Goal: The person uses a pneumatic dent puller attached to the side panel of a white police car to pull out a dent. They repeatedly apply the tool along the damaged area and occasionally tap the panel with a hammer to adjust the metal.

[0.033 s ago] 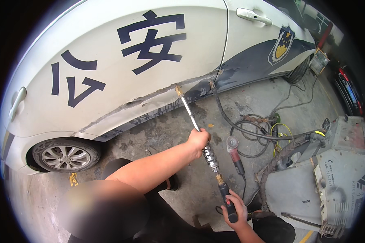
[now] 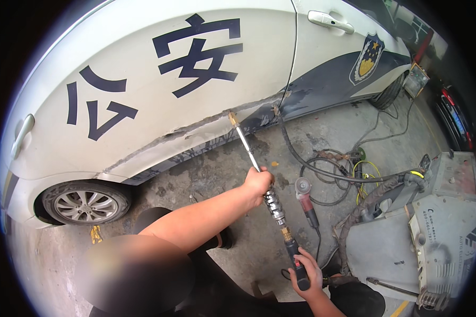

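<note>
A slide-hammer dent puller (image 2: 275,208) slants from the lower right up to the white car door (image 2: 259,53). Its brass-coloured tip (image 2: 232,118) meets the door at a long scraped, bare-metal crease (image 2: 195,124). My left hand (image 2: 259,185) is wrapped round the tool just above the ribbed chrome part of its shaft. Lower down, my right hand (image 2: 309,272) grips the black rear handle, which has a red button; its fingers curl round one side.
On the concrete floor lies an angle grinder (image 2: 305,201) beside coiled black cables (image 2: 322,174). A cable clamp (image 2: 276,110) hangs at the crease near the door gap. A grey machine cabinet (image 2: 391,243) stands at right. The car's wheel (image 2: 85,203) is at left.
</note>
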Action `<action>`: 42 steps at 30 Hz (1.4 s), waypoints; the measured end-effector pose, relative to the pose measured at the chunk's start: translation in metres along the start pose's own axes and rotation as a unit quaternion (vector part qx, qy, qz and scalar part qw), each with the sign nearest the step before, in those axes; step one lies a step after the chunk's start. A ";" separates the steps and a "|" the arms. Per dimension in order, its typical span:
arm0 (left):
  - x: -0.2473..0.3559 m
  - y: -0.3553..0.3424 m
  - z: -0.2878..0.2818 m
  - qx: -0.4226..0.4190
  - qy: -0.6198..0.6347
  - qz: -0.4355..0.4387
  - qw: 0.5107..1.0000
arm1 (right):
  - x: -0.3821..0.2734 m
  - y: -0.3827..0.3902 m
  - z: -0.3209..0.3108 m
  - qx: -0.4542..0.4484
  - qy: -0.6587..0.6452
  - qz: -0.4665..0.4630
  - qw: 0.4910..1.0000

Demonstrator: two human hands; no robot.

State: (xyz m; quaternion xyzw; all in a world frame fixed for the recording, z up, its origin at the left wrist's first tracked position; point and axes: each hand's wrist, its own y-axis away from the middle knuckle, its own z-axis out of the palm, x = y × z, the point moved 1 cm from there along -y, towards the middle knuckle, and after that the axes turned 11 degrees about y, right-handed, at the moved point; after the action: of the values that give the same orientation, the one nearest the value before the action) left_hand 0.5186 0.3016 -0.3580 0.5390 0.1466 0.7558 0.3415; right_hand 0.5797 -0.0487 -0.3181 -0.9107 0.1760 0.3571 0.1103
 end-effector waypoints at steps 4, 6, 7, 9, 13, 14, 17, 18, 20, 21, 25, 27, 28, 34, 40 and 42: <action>0.018 -0.017 -0.007 -0.030 0.041 0.031 0.998 | 0.004 -0.001 0.003 -0.017 -0.010 0.020 1.000; 0.032 -0.019 -0.008 -0.051 0.072 0.026 0.996 | 0.004 -0.003 0.004 -0.015 -0.006 0.017 1.000; 0.036 -0.016 -0.008 -0.040 0.065 0.064 0.995 | 0.003 -0.003 0.004 -0.014 -0.005 0.016 1.000; 0.031 -0.004 -0.007 -0.048 -0.050 0.026 0.997 | 0.001 -0.003 0.004 0.000 -0.009 0.008 1.000; -0.006 0.022 -0.007 -0.046 -0.005 0.020 0.999 | 0.003 -0.002 0.006 -0.007 -0.013 0.011 1.000; -0.015 0.024 -0.008 -0.040 -0.003 -0.012 0.999 | 0.005 -0.001 0.006 -0.019 -0.018 0.007 1.000; -0.020 0.017 -0.013 -0.060 0.012 -0.001 0.998 | 0.025 -0.006 0.009 -0.063 -0.130 0.046 0.988; -0.017 0.014 -0.014 -0.064 0.010 -0.024 0.998 | 0.035 -0.009 0.010 -0.077 -0.232 0.100 0.964; -0.009 0.013 -0.015 -0.065 0.009 -0.031 0.997 | 0.053 -0.013 0.010 -0.107 -0.338 0.241 0.903; -0.005 0.014 -0.014 -0.058 0.019 -0.036 0.998 | 0.059 -0.013 0.010 -0.114 -0.446 0.261 0.848; 0.011 0.026 -0.009 -0.052 0.037 -0.052 0.997 | 0.077 -0.021 0.003 -0.169 -0.548 0.389 0.721; 0.016 0.030 -0.007 -0.056 0.050 -0.074 0.994 | 0.082 -0.027 -0.003 -0.206 -0.608 0.406 0.650; 0.018 0.031 -0.007 -0.055 0.060 -0.090 0.993 | 0.085 -0.028 -0.005 -0.208 -0.602 0.431 0.639; 0.015 0.018 -0.014 -0.047 0.041 -0.093 0.994 | 0.077 -0.014 0.017 -0.131 -0.515 0.349 0.772; 0.001 0.004 -0.017 -0.028 -0.024 -0.058 0.998 | 0.043 0.009 0.033 -0.061 -0.190 0.120 0.972; -0.003 0.004 -0.018 -0.013 -0.030 -0.061 0.998 | 0.039 0.008 0.027 -0.049 -0.125 0.075 0.988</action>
State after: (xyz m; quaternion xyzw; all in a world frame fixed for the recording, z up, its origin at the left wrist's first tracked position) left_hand 0.5013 0.2996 -0.3641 0.5475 0.1588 0.7188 0.3980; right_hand 0.5872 -0.0564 -0.3648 -0.8474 0.2114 0.4834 0.0597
